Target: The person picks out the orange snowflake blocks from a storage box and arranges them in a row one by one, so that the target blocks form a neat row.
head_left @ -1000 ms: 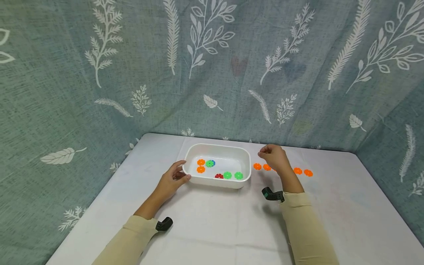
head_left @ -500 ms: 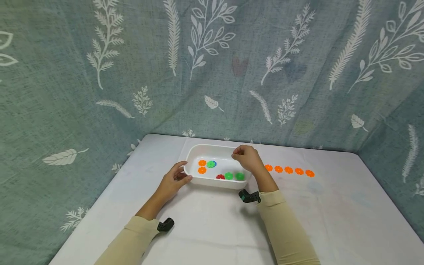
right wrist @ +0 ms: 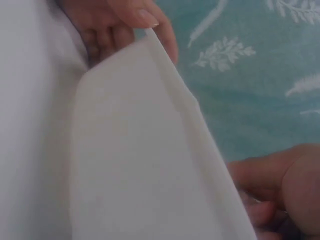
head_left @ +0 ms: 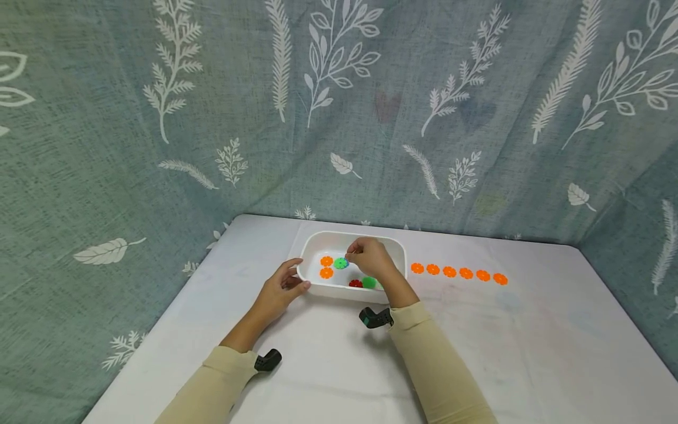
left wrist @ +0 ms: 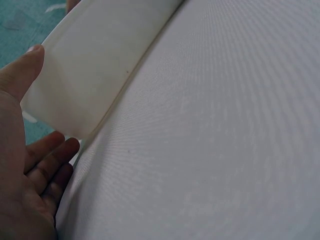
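Note:
A white plastic basin (head_left: 339, 290) stands on the table with flower-shaped plastic discs inside. My left hand (head_left: 274, 295) grips its left end, thumb at the rim and fingers around the corner; the left wrist view shows the basin wall (left wrist: 100, 65) between them. My right hand (head_left: 372, 259) reaches into the basin, fingers bent, fingertips beside a green disc (head_left: 340, 264) that overlaps a blue one. Two orange discs (head_left: 326, 273) lie left of these. Near the front wall are a red disc (head_left: 356, 284) and green ones (head_left: 369, 283). In the right wrist view the basin wall hides the right fingertips.
Right of the basin, several orange discs (head_left: 449, 272) lie in a row on the white tablecloth (head_left: 328, 365). A grey-green curtain (head_left: 339, 147) with white leaf prints hangs behind the table.
My right hand has moved left from above the orange row, over the basin's right rim, to the green and blue discs. The left hand keeps its grip on the basin.

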Demonstrator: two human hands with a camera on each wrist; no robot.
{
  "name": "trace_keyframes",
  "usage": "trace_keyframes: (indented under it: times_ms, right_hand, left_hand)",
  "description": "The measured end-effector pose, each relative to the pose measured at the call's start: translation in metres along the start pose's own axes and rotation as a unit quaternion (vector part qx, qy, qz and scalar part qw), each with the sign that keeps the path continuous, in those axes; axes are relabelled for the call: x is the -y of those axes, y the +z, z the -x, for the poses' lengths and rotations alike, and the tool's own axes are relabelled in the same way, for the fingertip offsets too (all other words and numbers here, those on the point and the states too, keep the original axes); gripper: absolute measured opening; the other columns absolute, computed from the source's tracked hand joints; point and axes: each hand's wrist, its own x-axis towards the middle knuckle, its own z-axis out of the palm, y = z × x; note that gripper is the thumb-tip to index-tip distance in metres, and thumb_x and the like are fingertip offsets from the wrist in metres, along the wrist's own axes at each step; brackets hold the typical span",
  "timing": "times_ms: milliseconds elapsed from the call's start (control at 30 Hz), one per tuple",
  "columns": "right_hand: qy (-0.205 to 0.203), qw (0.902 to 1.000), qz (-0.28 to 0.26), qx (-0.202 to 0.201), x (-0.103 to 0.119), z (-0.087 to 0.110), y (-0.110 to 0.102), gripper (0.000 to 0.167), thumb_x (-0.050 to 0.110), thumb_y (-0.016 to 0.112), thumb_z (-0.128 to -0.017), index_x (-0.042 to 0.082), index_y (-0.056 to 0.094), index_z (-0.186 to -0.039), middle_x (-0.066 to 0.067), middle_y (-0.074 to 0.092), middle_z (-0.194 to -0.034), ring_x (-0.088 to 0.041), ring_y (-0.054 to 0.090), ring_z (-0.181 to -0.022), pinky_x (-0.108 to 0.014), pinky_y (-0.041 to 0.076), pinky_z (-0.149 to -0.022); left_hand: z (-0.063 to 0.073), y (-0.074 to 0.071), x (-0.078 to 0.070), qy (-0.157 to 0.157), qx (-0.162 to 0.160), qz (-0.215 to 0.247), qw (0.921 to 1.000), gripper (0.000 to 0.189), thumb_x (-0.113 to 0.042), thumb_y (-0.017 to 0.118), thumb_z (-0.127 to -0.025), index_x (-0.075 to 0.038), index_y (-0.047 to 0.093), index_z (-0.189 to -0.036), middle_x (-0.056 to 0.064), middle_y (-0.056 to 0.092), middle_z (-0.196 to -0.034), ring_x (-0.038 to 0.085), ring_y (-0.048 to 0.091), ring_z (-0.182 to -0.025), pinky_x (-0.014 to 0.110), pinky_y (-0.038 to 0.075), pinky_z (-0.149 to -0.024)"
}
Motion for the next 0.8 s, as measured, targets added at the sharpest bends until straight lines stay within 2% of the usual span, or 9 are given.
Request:
trace_keyframes:
  times_ms: [233,400,700,800]
  right_hand:
    - [0.009,0.9996,0.019,0.017,0.004,-0.008,0.014,0.009,0.023,0.071,-0.090,0.013,0.069,-0.091,-0.001,0.062,-0.082,-0.019,0.056,-0.072,-0.033,0.046,-0.063]
    - [0.002,0.9990,0.032,0.030,0.009,-0.010,0.023,0.008,0.020,0.072,-0.089,0.012,0.069,-0.089,-0.001,0.062,-0.080,-0.019,0.056,-0.070,-0.031,0.045,-0.061]
    - [0.000,0.9943,0.096,0.046,0.009,-0.018,0.031,0.007,0.023,0.069,-0.090,0.017,0.069,-0.091,0.004,0.063,-0.085,-0.016,0.056,-0.074,-0.030,0.046,-0.065]
    - [0.007,0.9923,0.109,0.059,0.007,-0.019,0.032,0.006,0.023,0.070,-0.090,0.017,0.071,-0.093,0.005,0.064,-0.087,-0.016,0.057,-0.076,-0.030,0.046,-0.068]
  left_hand:
    - [0.002,0.004,-0.002,-0.004,-0.005,-0.003,1.0000,0.068,-0.046,0.074,-0.084,-0.028,0.043,-0.143,0.009,0.058,-0.132,0.023,0.060,-0.103,0.047,0.046,-0.091]
    - [0.001,0.006,-0.001,0.001,0.001,0.002,1.0000,0.069,-0.048,0.073,-0.084,-0.029,0.043,-0.142,0.009,0.059,-0.132,0.022,0.061,-0.103,0.046,0.046,-0.091]
    - [-0.004,0.002,0.001,0.003,0.009,0.001,1.0000,0.068,-0.030,0.072,-0.090,-0.014,0.038,-0.147,0.019,0.054,-0.136,0.031,0.060,-0.107,0.051,0.044,-0.092]
    - [-0.004,0.001,0.001,0.002,0.008,-0.001,1.0000,0.068,-0.030,0.072,-0.090,-0.014,0.038,-0.147,0.018,0.054,-0.136,0.031,0.060,-0.106,0.050,0.044,-0.092]
